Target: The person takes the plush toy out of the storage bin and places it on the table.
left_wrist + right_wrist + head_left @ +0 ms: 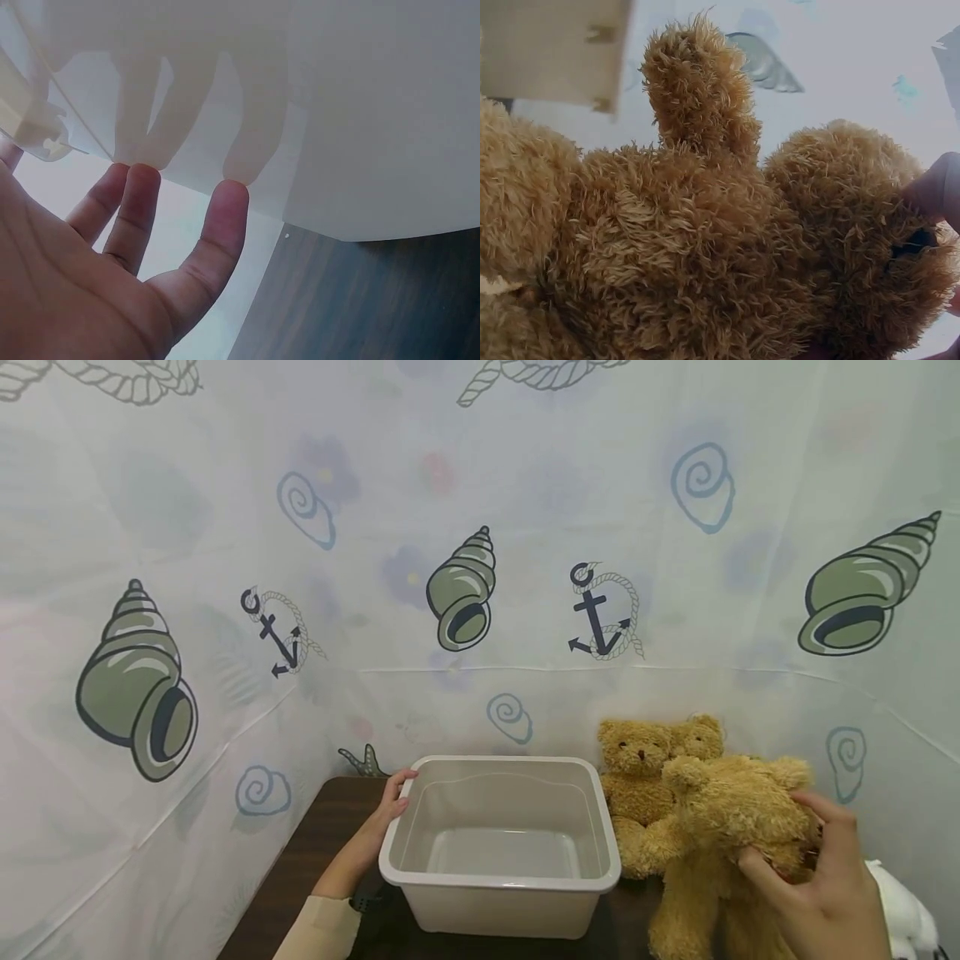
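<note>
A beige plastic tub (498, 881) stands on the table, its open top up and its inside bare. My left hand (381, 827) rests against its left side near the rim, and in the left wrist view the fingertips (226, 206) touch the smooth outer wall. At the right, my right hand (832, 868) grips a shaggy golden-brown teddy bear (738, 810) by the head, thumb and fingers on either side. The bear's furry body (682, 240) fills much of the right wrist view. Another teddy bear (637, 768) sits behind it, beside the tub.
A further teddy bear's head (697, 739) shows at the back, partly hidden. Something white (900, 910) lies at the far right, behind my right hand. The dark wooden table (307, 835) meets a pale curtain (525, 485) printed with shells and anchors.
</note>
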A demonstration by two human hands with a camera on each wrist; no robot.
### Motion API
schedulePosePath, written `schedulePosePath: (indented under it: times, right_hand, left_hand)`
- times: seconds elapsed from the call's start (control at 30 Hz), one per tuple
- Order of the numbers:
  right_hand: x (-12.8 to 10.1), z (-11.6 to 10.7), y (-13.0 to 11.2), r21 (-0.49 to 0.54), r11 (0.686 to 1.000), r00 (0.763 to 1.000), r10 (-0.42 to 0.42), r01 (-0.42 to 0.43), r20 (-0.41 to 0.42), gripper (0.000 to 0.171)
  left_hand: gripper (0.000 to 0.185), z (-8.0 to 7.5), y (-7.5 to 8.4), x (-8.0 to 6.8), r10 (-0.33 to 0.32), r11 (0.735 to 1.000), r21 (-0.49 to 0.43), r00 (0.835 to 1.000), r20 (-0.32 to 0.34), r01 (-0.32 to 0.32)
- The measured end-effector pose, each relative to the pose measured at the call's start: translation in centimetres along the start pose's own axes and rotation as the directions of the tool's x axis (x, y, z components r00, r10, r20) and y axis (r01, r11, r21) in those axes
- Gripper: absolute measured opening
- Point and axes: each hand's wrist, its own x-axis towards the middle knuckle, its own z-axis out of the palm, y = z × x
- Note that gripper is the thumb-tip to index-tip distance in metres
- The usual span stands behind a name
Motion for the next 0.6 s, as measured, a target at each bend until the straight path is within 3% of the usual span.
schedulePosePath:
  times: [0.13, 0.3, 0.47, 0.57, 0.6]
  right_hand:
    - [0.7, 0.6, 0.8, -0.041, 0.998, 0.998, -0.035, 0.037, 0.058, 0.095]
    - [1.9, 1.1, 1.8, -0.092, 0.995, 0.981, -0.008, 0.026, 0.196, 0.097]
    - [3.7, 1.9, 2.9, -0.161, 0.987, 0.919, 0.075, -0.013, 0.388, 0.11]
    - [4.6, 3.2, 3.6, -0.164, 0.986, 0.887, 0.087, -0.012, 0.454, 0.115]
    - [4.8, 3.7, 3.9, -0.163, 0.987, 0.879, 0.087, -0.011, 0.469, 0.115]
  left_hand:
    - [0.056, -0.1, -0.4, -0.1, 0.014, 1.0, -0.003, 1.0, 0.004, -0.014]
    - [0.057, 0.0, -0.5, -0.1, 0.014, 1.0, -0.017, 1.0, 0.003, -0.014]
    - [0.061, -0.2, -0.2, 0.1, 0.025, 1.0, -0.013, 1.0, 0.016, -0.025]
    - [0.064, -0.5, -0.1, 0.3, 0.042, 0.999, 0.004, 0.999, 0.025, -0.042]
    - [0.063, -0.5, 0.4, 0.1, -0.014, 0.999, 0.03, 1.0, 0.018, 0.014]
